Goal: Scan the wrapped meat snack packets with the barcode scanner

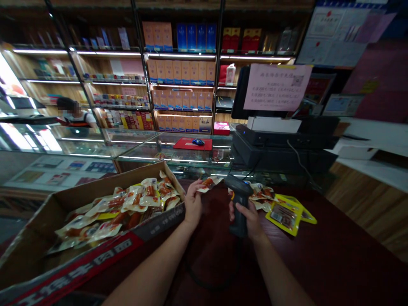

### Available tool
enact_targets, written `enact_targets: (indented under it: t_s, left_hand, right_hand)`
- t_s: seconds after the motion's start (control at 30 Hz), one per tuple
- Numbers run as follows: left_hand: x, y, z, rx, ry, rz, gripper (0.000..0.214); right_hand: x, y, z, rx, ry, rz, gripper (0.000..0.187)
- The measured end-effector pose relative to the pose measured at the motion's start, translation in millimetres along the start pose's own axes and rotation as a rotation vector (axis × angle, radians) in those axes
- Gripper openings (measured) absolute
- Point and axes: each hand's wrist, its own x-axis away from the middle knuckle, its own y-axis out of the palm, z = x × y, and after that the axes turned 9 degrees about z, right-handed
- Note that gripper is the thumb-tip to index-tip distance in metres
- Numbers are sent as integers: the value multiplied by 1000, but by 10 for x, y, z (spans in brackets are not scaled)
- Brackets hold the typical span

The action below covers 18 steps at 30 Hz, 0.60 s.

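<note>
My right hand [250, 216] is wrapped round the handle of a dark barcode scanner [239, 204], whose head points toward the left. In my left hand [194, 204] is a small clear packet of reddish-brown sausage [209, 183], pinched by its near end just left of the scanner. Close by my left wrist stands an open cardboard box [137, 244] holding many similar sausage packets [137, 197]. Beyond the scanner, to the right, lie more sausage packets [262, 193] and yellow-edged packets [284, 214] on the dark red tabletop [334, 259].
A monitor with a pink paper sign [276, 87] stands on a black cash drawer [280, 151] behind the table. A mouse [198, 142] rests on a red mat [181, 143] on the glass counter. Another person [75, 112] is at the far left. The scanner's cable [213, 287] loops across the tabletop.
</note>
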Motion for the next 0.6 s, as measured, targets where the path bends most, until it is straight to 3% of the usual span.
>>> enact_targets:
  t_s: [0.17,0.27,0.4,0.47,0.6]
  left_hand:
    - [76,70,-150,-123,7,-103,20]
    - [61,119,-318,-218,-94,-187,24]
    - [29,153,-432,-321,-244,-201,24]
    - [28,184,-408,-394,-236,-217,26]
    - [25,297,-293,-662,-117,-357,54]
  right_hand:
    - [0,-5,-21,-15,13,-27,34]
    - [3,11,-33,7,33,-25,35]
    - [0,26,-28,29,40,6,27]
    - [-10,27,-13,30,45,6,24]
    - [-36,21,30,37,65,23,25]
